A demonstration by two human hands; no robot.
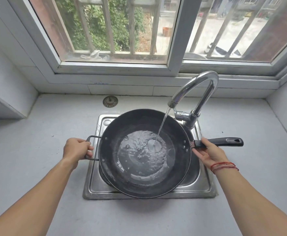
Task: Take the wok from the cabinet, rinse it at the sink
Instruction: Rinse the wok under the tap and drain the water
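Note:
A wide black wok (122, 178) rests over the small steel sink (205, 188), covering most of the basin. Water runs from the chrome tap (199, 87) into the wok, and a shallow pool with bubbles lies in its bottom. My left hand (76, 149) is closed around the wire loop handle on the wok's left side. My right hand (209, 152) lies against the base of the long black handle (227, 142), fingers stretched out under it, thumb on top. A red string sits on that wrist.
Grey counter (37, 167) surrounds the sink on all sides. A round metal drain strainer (110, 101) lies on the counter behind the sink. A barred window (115, 31) runs along the back wall. A cabinet edge (6, 106) juts in at the left.

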